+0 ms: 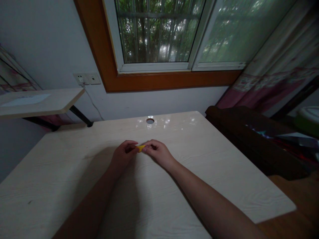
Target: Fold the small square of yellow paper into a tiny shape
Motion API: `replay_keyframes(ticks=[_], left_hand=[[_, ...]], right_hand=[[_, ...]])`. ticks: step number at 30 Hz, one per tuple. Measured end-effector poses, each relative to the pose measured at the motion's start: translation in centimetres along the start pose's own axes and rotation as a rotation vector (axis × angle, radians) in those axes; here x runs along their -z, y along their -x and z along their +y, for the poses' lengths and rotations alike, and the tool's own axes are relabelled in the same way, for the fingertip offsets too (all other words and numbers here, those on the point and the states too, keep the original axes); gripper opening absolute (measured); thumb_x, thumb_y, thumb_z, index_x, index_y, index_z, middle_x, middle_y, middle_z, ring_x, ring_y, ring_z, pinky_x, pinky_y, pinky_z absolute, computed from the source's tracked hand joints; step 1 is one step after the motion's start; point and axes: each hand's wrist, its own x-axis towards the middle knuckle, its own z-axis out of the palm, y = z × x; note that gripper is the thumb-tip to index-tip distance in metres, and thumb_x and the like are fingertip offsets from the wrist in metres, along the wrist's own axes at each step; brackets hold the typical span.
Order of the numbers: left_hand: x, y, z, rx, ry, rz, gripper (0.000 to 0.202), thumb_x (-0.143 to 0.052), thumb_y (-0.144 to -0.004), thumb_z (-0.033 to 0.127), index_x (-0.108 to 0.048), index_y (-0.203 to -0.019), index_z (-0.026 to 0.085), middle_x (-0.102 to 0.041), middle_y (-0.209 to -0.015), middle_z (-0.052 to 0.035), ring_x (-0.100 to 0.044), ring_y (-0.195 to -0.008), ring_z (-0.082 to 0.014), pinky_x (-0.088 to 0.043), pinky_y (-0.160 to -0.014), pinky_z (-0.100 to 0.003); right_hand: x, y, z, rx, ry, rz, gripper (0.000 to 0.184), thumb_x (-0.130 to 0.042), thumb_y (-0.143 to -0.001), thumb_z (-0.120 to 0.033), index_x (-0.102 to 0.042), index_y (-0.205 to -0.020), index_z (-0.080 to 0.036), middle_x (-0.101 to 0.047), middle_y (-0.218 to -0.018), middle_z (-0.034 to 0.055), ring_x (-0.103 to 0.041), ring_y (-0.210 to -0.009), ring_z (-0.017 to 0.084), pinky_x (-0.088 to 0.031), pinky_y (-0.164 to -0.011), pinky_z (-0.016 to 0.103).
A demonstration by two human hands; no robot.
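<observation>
Between my two hands, over the middle of the desk, is a small yellow triangular piece (141,148) that looks like folded paper. My left hand (123,153) pinches its left end between thumb and fingers. On the other side, the thumb and fingertips of my right hand (158,152) close on its right end. Fingers cover both ends, so only the middle of the yellow piece shows. Both hands are low over the pale wood-grain desk (191,186).
A round cable hole (150,121) lies near the desk's back edge. At the back left stands a raised shelf (57,103) on black legs, with a white sheet (26,100) on it. Beyond are a wall socket (87,79) and a window (159,36). Dark furniture (239,136) stands to the right.
</observation>
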Motion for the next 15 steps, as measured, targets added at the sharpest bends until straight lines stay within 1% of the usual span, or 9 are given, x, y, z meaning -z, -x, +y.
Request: replay_keyframes(ticks=[5,9,15], left_hand=[[-0.06,0.07,0.1,0.013,-0.026,0.003,0.035,-0.075,-0.071,0.039,-0.064,-0.098,0.019,-0.073,-0.081,-0.0021,-0.069,-0.079,-0.0182,-0.052,-0.073,-0.029],[-0.01,-0.03,-0.03,0.032,-0.02,-0.011,0.034,-0.075,-0.071,0.038,-0.064,-0.098,0.019,-0.074,-0.082,-0.0029,-0.07,-0.079,-0.0186,-0.053,-0.074,-0.029],[-0.01,-0.15,-0.24,0.037,-0.042,0.002,0.032,-0.077,-0.07,0.039,-0.066,-0.092,0.019,-0.074,-0.083,-0.0035,-0.071,-0.08,-0.0195,-0.054,-0.074,-0.03]], right_hand=[[-0.07,0.01,-0.02,-0.055,-0.047,-0.001,0.021,-0.071,-0.077,-0.037,-0.07,-0.086,-0.017,-0.069,-0.081,0.004,-0.06,-0.072,0.015,-0.046,-0.066,0.026],[-0.09,0.0,0.13,-0.058,-0.038,0.007,0.022,-0.071,-0.076,-0.037,-0.069,-0.085,-0.017,-0.07,-0.081,0.0039,-0.06,-0.071,0.014,-0.046,-0.065,0.026],[-0.16,-0.02,-0.04,-0.065,-0.051,0.007,0.021,-0.071,-0.076,-0.036,-0.068,-0.082,-0.017,-0.069,-0.079,0.0038,-0.06,-0.069,0.014,-0.046,-0.064,0.026]])
